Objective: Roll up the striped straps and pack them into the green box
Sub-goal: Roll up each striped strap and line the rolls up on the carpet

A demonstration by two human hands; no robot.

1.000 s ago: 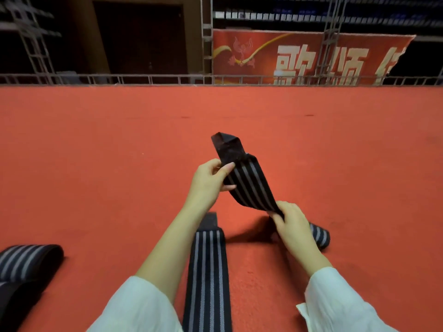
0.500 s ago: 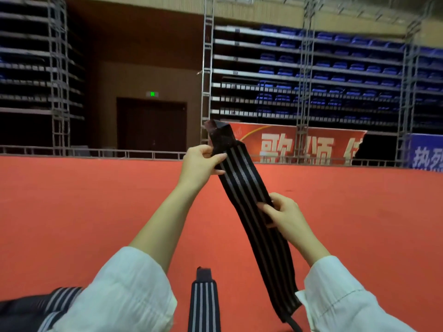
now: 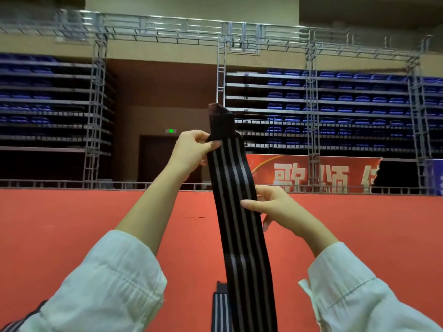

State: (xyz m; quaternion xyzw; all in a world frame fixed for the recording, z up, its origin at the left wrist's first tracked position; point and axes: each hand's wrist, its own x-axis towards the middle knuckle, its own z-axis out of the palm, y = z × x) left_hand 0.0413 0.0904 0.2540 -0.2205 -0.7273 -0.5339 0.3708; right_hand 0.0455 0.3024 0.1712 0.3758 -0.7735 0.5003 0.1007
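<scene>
Behind, a red banner (image 3: 266, 172) reads 歌颂 while left hand (image 3: 191, 152) and right hand (image 3: 272, 207) both pinch the hanging striped strap (image 3: 239, 248).

We have open room above the red carpet floor (image 3: 72, 224) left of the left grip (image 3: 191, 152) and right of the right grip (image 3: 275, 207); between them the black grey-striped strap (image 3: 231, 171) bars passage.

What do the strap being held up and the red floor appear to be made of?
Striped strap: probably woven elastic fabric, matte black with grey stripes; it hangs in a soft curve from the left hand and right hand. Red floor: seemingly matte carpet or mat, evenly red without glare; weave too blurred to confirm.
</scene>
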